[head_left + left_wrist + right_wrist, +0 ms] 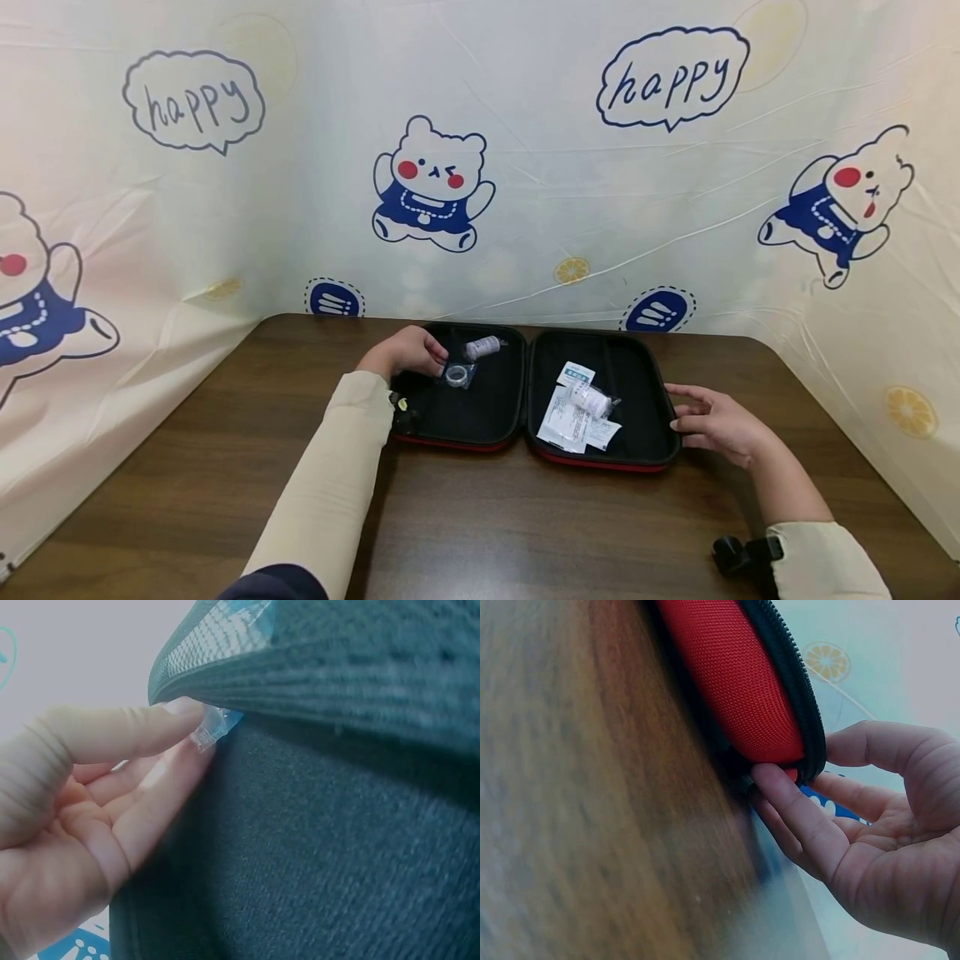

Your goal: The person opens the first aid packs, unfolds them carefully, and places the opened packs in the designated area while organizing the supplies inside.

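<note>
A black-lined zip case [472,417] with a red outside lies unfolded on the table. My left hand [408,352] is at the left half's outer edge, where thumb and fingertips pinch a clear plastic packet [212,729] beside the elastic edge of a mesh pocket [337,682]. Near those fingers lies a bagged ring-shaped roll [456,376], with a small wrapped white cylinder [483,347] behind it. My right hand [723,423] holds the outer rim of the right half, its fingers against the red side [735,682] and the zipper edge.
White printed packets [564,423] and another wrapped white cylinder [591,400] lie in the right half. The brown wooden table [480,533] extends toward me. Behind it hangs a printed cloth [525,217] with bears. A dark wrist camera [742,554] sits on the right sleeve.
</note>
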Demonstrator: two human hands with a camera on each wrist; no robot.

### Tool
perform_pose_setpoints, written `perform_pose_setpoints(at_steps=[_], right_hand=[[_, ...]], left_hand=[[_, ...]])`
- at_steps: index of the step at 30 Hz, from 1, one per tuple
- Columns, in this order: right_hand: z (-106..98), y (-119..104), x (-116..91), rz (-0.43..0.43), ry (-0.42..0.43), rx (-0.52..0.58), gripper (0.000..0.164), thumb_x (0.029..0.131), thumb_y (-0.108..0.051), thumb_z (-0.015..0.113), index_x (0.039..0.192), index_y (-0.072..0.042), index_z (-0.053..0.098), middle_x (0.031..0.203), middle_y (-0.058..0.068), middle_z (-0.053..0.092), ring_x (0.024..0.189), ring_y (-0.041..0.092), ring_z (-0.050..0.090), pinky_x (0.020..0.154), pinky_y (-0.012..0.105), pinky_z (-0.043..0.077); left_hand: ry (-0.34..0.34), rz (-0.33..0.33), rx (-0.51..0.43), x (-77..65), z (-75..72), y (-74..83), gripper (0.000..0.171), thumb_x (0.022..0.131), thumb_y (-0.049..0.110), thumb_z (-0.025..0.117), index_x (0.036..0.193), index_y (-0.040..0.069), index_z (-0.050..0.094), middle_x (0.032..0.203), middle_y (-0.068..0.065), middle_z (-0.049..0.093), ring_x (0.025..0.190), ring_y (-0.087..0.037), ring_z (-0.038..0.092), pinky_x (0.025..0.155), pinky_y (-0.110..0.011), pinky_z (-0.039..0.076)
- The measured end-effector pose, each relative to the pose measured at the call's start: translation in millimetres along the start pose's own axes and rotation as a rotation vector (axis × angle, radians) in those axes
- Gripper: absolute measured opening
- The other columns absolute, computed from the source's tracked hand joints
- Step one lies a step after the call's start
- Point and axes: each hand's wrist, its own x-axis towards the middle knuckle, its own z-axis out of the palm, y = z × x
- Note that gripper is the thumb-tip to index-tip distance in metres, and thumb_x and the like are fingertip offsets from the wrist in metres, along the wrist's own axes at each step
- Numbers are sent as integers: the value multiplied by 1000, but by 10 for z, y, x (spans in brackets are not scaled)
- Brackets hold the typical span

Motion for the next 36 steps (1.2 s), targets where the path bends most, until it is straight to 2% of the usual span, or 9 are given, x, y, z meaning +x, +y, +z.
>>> perform_pose_setpoints(at_steps=[7,14,18,23,30,36], right_hand=[[7,-12,-7,-1,3,4,72,92,0,61,150,8,19,124,27,55,96,22,62,84,40,56],[4,-22,-13,2,2,9,72,92,1,60,150,8,18,123,25,57,96,22,63,84,40,56],[6,-20,-11,3,5,11,72,92,1,60,150,8,18,122,25,57,96,22,63,84,40,56],[21,-26,-10,2,7,11,72,92,2,60,150,8,18,121,24,57,96,22,62,84,40,56],[24,-36,-15,8,9,10,72,92,2,60,150,8,18,121,24,57,95,22,62,84,40,56],[19,-29,-17,17,14,2,72,92,1,60,150,7,19,120,23,57,95,22,62,84,40,56]], left_hand=[[-36,-19,-173,-16,16,13,30,87,-11,62,117,-8,62,106,-19,66,83,-23,67,80,-37,57],[-50,-26,-260,-24,26,16,34,91,-10,58,125,-9,58,112,-21,65,88,-24,67,82,-37,57],[-53,-24,-265,-20,21,7,36,91,-10,58,127,-9,56,114,-21,65,90,-24,67,82,-37,57],[-45,-30,-228,-77,-13,38,40,90,-12,57,130,-7,54,118,-22,63,92,-27,68,81,-38,57],[-50,-17,-194,-132,-79,32,45,88,-7,64,132,-7,53,124,-23,60,98,-30,68,82,-39,57],[-31,7,-199,-157,-60,63,48,87,-7,67,132,-8,52,125,-25,59,98,-29,67,80,-40,57]])
